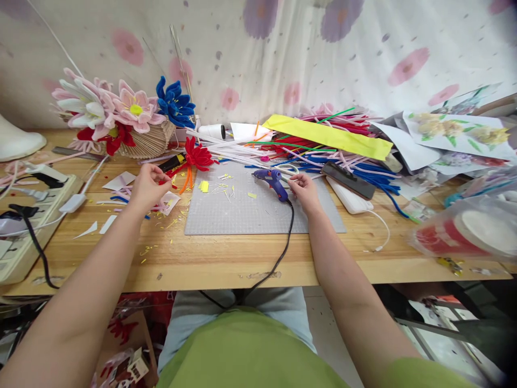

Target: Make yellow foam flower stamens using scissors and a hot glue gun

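My left hand point(150, 188) hovers over the left side of the table, its fingers loosely curved and a little apart, with nothing visible in them. Just past it lie a tool with a black and yellow handle point(173, 163) and a red fuzzy-stem flower point(198, 155) on orange stems point(186, 179). On the grey cutting mat point(242, 218) rests a blue glue gun point(271, 180), nozzle to the left. My right hand point(306, 192) is beside the glue gun's grip, fingers loosely bent and seemingly empty; whether they touch it, I cannot tell.
Behind the mat are piled white, red and blue fuzzy stems point(355, 175) and a yellow strip point(329, 137). Finished flowers point(133, 105) stand back left, by a power strip point(24, 242). A dark phone point(348, 180) and a bagged cup point(456, 237) lie right. The gun's cord point(288, 242) crosses the table edge.
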`<action>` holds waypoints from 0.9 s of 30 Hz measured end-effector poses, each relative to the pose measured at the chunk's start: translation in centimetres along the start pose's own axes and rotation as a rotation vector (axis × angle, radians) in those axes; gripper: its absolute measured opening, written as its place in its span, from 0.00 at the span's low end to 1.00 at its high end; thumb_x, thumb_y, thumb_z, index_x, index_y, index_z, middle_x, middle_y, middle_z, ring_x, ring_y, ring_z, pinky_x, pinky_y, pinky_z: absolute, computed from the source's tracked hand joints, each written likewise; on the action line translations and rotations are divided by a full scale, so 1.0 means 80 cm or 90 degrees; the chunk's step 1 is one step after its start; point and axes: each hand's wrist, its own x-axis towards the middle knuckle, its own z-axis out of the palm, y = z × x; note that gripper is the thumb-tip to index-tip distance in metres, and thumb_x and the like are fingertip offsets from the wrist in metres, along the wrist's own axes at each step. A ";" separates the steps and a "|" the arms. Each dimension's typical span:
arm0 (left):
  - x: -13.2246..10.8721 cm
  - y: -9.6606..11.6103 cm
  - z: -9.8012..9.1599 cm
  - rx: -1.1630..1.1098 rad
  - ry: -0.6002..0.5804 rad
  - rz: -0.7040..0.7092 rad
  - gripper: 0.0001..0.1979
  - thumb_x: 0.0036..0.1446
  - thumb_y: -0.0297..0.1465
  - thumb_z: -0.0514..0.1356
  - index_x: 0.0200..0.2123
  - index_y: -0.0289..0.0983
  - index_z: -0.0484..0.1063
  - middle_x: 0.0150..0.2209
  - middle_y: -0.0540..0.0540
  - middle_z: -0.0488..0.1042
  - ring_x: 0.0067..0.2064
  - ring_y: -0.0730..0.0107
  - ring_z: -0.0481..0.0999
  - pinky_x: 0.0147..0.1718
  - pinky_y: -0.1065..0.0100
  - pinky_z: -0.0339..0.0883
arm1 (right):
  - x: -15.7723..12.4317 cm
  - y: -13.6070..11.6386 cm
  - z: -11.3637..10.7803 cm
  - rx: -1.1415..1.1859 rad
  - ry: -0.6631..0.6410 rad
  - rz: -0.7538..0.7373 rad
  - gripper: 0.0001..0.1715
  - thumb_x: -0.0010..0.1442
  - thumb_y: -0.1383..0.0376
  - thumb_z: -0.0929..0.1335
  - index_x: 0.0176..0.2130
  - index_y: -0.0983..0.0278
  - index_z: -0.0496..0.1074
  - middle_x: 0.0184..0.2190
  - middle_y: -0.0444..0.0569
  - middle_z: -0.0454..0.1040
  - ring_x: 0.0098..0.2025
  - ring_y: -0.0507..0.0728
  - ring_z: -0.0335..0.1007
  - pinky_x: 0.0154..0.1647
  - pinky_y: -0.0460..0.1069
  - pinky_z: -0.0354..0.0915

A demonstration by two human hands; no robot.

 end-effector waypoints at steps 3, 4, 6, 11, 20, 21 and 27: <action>0.004 0.007 -0.004 -0.162 0.029 -0.024 0.19 0.41 0.20 0.61 0.34 0.38 0.54 0.27 0.54 0.69 0.29 0.78 0.70 0.35 0.71 0.66 | -0.007 -0.018 -0.017 0.049 -0.116 0.000 0.15 0.45 0.59 0.72 0.27 0.64 0.64 0.15 0.38 0.63 0.17 0.45 0.56 0.17 0.42 0.51; 0.002 0.012 -0.002 -0.201 0.039 -0.024 0.20 0.41 0.19 0.61 0.34 0.38 0.54 0.26 0.55 0.69 0.29 0.78 0.71 0.35 0.71 0.66 | -0.011 -0.025 -0.023 0.059 -0.205 0.014 0.15 0.44 0.59 0.72 0.27 0.64 0.65 0.16 0.39 0.65 0.17 0.46 0.58 0.17 0.42 0.52; -0.007 0.023 0.011 -0.245 0.025 -0.001 0.20 0.40 0.20 0.62 0.33 0.39 0.54 0.27 0.54 0.69 0.29 0.77 0.72 0.35 0.70 0.66 | -0.019 -0.040 -0.030 0.066 -0.404 0.069 0.16 0.43 0.59 0.73 0.28 0.65 0.67 0.18 0.43 0.69 0.19 0.48 0.63 0.17 0.43 0.55; -0.057 0.062 0.075 -0.255 -0.069 0.055 0.18 0.41 0.22 0.61 0.33 0.40 0.56 0.27 0.55 0.70 0.30 0.75 0.73 0.35 0.69 0.67 | -0.038 -0.063 0.006 0.078 -0.619 0.102 0.19 0.44 0.61 0.73 0.36 0.65 0.69 0.29 0.47 0.75 0.28 0.51 0.71 0.25 0.44 0.65; -0.116 0.095 0.130 -0.183 -0.141 0.138 0.13 0.46 0.24 0.58 0.33 0.41 0.56 0.30 0.53 0.72 0.33 0.73 0.74 0.36 0.67 0.67 | -0.054 -0.028 0.108 0.098 -0.405 0.036 0.30 0.39 0.68 0.74 0.42 0.61 0.63 0.37 0.45 0.70 0.32 0.48 0.69 0.32 0.46 0.69; -0.116 0.094 0.128 -0.176 -0.140 0.138 0.13 0.46 0.24 0.58 0.33 0.41 0.56 0.30 0.53 0.72 0.34 0.73 0.74 0.36 0.67 0.67 | -0.055 -0.026 0.112 0.097 -0.406 0.033 0.30 0.38 0.68 0.74 0.42 0.61 0.63 0.37 0.45 0.71 0.32 0.49 0.69 0.32 0.47 0.69; -0.117 0.094 0.124 -0.137 -0.147 0.149 0.12 0.46 0.24 0.58 0.33 0.41 0.57 0.30 0.52 0.72 0.35 0.71 0.74 0.36 0.67 0.67 | -0.058 -0.028 0.132 0.094 -0.362 0.010 0.21 0.44 0.63 0.71 0.39 0.61 0.62 0.26 0.40 0.71 0.27 0.49 0.68 0.27 0.45 0.64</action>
